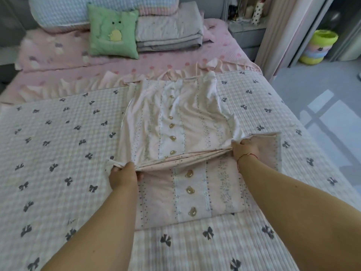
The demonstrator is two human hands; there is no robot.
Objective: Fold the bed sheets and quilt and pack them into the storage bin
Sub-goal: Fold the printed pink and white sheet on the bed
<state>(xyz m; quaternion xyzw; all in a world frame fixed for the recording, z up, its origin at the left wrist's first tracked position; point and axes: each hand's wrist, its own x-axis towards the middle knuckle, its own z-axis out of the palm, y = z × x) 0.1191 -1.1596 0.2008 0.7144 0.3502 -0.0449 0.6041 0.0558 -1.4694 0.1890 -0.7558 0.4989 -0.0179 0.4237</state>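
Note:
A pale pink sheet with bear prints and dotted stripes lies partly folded in the middle of the bed. My left hand grips a bunched edge of it at the left. My right hand grips the same gathered edge at the right, so the fabric is pulled into a taut ridge between them. Under the sheet a white checked quilt with dark bows is spread over the bed. No storage bin is in view.
A green frog cushion, a stack of folded grey blankets and a large striped pillow sit at the head of the bed. A bedside unit and stacked coloured baskets stand to the right, beside grey floor.

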